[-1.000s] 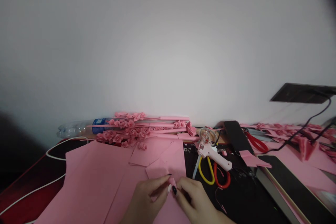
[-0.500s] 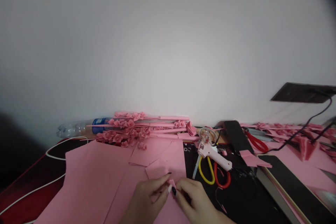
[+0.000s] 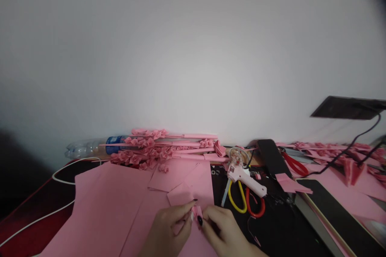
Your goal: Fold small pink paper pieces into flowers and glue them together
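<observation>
Glue gun (image 3: 245,177) and scissors (image 3: 245,202) crowd the right; pink sheets (image 3: 108,204) lie flat left.

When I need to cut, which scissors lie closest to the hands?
The pair with a yellow and a red handle, beside the right hand; the red-handled pair lies farther right, further back.

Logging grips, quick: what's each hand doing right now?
Left hand: closed, pinching the small pink paper piece.
Right hand: closed, pinching the same paper piece.
</observation>
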Demonstrator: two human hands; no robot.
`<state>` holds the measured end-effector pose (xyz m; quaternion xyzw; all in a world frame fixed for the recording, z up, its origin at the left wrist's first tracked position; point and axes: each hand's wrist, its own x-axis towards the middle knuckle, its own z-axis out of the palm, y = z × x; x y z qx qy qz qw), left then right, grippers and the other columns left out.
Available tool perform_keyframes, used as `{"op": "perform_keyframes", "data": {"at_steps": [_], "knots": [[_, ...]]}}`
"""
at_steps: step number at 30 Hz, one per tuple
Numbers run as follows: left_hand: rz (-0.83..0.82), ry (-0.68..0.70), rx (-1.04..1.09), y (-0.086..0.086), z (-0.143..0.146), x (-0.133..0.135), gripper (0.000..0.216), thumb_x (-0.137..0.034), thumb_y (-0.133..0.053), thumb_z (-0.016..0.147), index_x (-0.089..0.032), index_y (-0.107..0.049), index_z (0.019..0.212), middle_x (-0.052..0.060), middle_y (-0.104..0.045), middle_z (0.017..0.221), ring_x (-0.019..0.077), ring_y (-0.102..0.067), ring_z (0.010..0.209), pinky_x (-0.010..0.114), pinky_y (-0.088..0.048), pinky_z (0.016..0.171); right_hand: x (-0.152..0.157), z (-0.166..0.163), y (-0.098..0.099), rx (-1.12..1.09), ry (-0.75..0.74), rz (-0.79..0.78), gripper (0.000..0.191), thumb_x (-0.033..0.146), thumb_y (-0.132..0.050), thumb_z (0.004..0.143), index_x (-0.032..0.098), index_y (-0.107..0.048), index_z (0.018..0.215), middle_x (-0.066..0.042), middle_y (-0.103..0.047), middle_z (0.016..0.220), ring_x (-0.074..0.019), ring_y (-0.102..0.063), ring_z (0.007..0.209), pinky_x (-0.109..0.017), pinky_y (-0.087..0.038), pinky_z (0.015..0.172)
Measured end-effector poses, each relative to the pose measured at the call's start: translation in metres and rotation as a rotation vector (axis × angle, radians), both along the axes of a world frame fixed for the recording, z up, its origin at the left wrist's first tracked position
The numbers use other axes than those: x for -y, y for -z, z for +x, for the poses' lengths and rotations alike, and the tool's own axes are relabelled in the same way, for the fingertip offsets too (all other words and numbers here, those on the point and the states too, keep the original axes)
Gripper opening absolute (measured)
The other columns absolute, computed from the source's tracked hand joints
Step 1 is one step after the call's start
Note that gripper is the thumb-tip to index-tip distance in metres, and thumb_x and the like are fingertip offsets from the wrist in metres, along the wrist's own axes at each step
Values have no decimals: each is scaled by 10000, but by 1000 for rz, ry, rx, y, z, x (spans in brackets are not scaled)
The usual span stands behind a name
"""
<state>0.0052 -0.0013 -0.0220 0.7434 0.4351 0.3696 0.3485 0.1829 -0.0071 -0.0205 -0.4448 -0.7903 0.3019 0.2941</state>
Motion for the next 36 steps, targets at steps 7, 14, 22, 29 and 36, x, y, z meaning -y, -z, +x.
{"op": "perform_keyframes", "data": {"at_steps": [7, 14, 22, 29, 36], "knots": [[-93, -46, 117, 10, 1, -2, 266, -138, -515, 759, -163, -682, 965, 66, -720, 853, 163, -678, 754, 221, -543, 711, 1, -1, -1, 4, -30, 21, 172, 167, -403, 796, 182, -385, 626, 7, -449, 584, -106, -401, 543, -209, -317, 520], [-119, -79, 210, 6, 3, 0, 107, -148, -532, 762, -158, -622, 818, 41, -673, 761, 139, -652, 710, 195, -532, 674, 3, -2, 0, 14, -23, 38, 196, 163, -412, 801, 188, -335, 622, 18, -417, 577, -95, -381, 527, -202, -294, 501], [-92, -54, 212, 1, 2, 1, 136, -178, -525, 799, -166, -642, 731, 30, -668, 701, 123, -632, 664, 181, -511, 636, 4, -2, -1, -32, -38, 42, 220, 192, -404, 838, 190, -327, 632, 28, -391, 585, -95, -370, 540, -200, -287, 510], [-251, 45, 372, -6, 1, 1, 151, -232, -543, 793, -169, -613, 911, 64, -676, 868, 163, -641, 821, 251, -509, 765, 3, -2, -16, -162, 29, -80, 233, 254, -318, 919, 174, -468, 760, 14, -454, 659, -105, -423, 601, -201, -348, 577], [-639, 18, 436, 5, 6, -3, 401, -515, -444, 830, -141, -509, 702, 0, -558, 470, 101, -533, 382, 180, -411, 391, 1, 0, -11, -161, -33, -158, 287, 319, -326, 928, 170, -462, 723, 18, -458, 632, -103, -430, 586, -210, -354, 580]]}}
